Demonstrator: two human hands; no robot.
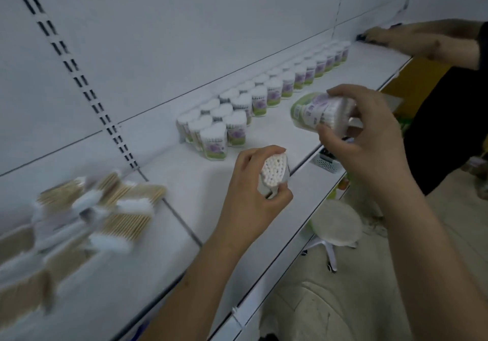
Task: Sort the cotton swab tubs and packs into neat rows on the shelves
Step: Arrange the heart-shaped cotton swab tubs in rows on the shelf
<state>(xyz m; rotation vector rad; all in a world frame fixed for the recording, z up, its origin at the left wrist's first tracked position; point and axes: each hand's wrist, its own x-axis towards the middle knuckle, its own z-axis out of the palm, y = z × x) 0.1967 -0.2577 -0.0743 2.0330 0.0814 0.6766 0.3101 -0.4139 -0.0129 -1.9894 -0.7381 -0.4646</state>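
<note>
My left hand (pixel 253 195) grips a heart-shaped tub of cotton swabs (pixel 273 173) upright above the white shelf (pixel 184 177), its white swab tips facing up. My right hand (pixel 367 140) holds another tub (pixel 314 113) tilted on its side, green and purple label showing, above the shelf's front edge. Rows of several matching tubs (pixel 261 100) stand along the back of the shelf, from the middle to the far right. Flat packs of wooden-stick swabs (pixel 105 208) lie in a loose, blurred heap on the left part of the shelf.
Another person's hand (pixel 390 36) and dark-clothed body (pixel 454 118) are at the far right end of the shelf. Below the shelf edge I see a small perforated basket (pixel 327 162) and a round white stool (pixel 335 225) on the pale floor.
</note>
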